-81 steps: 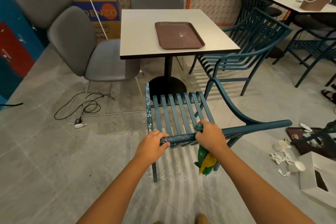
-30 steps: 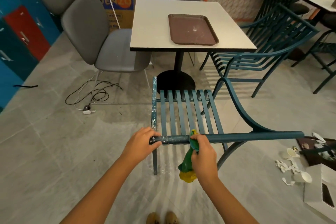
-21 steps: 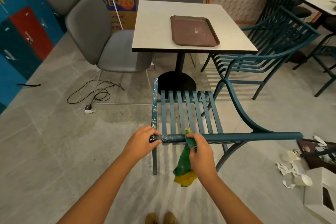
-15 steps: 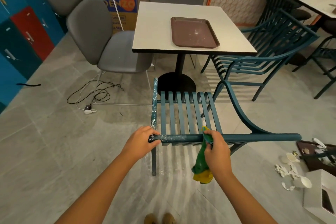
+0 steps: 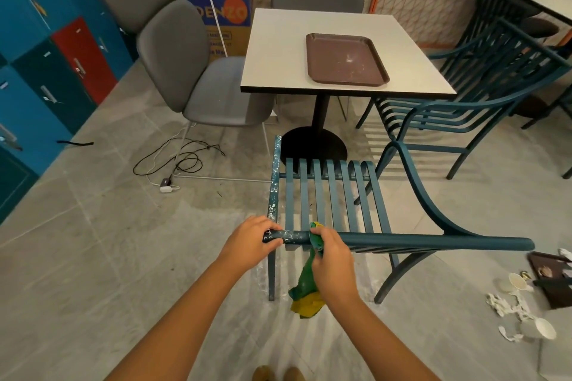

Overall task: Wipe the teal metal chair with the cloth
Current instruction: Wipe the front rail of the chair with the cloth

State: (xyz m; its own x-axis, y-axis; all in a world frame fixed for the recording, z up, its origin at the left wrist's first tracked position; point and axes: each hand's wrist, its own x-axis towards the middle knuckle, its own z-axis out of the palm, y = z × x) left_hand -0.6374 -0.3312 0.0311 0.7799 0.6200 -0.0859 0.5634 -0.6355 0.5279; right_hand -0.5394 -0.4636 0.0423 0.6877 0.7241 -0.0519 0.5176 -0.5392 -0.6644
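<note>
Right hand (image 5: pixel 332 260), clenched around the cloth (image 5: pixel 306 284) on the top rail of the teal metal chair (image 5: pixel 433 243), has slid back left along the rail, close to the left hand (image 5: pixel 250 244) gripping the rail end. White specks (image 5: pixel 292 237) remain between the two hands. Assessment: this stretch needs further passes.

Left grip (image 5: pixel 249 243): curled round the white-speckled end of the top rail of the teal chair (image 5: pixel 433 242).
Right grip (image 5: pixel 332 260): holds the green-and-yellow cloth (image 5: pixel 306 284) on the rail; its tail hangs below.
Bench (image 5: pixel 278 49): bears a brown tray (image 5: pixel 345 59).
</note>
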